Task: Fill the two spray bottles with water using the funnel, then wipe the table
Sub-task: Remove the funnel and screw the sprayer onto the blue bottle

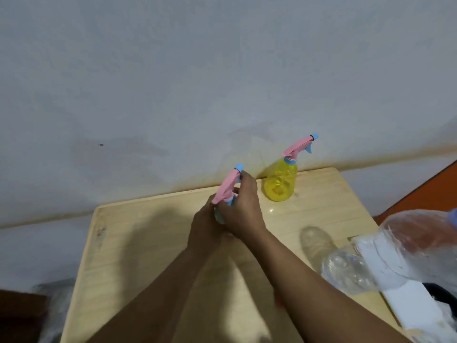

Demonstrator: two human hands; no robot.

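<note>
A: We have the near spray bottle with the pink trigger head and blue nozzle (227, 188) at the middle of the pale wooden table (148, 243), and both our hands are on it. Our left hand (204, 229) is wrapped round the body, which it hides almost wholly, so we cannot tell its colour or how full it is. Our right hand (241, 206) has its fingers curled round the pink head.

B: Why 2 hands?

A: We judge 1 steadies the body while the other turns the head, on or off we cannot tell.

B: And the other bottle?

A: The yellow translucent spray bottle with the same pink and blue head (282, 181) stands upright near the far edge, close to the grey wall (222, 70), head on, well apart from our hands. Its level is unclear.

B: The water?

A: A clear plastic bottle (346, 271), blurred, sits at the right, beside a white flat thing (405, 305) that overhangs the right edge. A clear rounded plastic thing (415, 233) looms above it; whether it is the funnel we cannot tell.

B: Room to move?

A: The left half of the table is bare wood, open for setting things down. The right side is crowded, so we would sweep our elbow there with care
</note>
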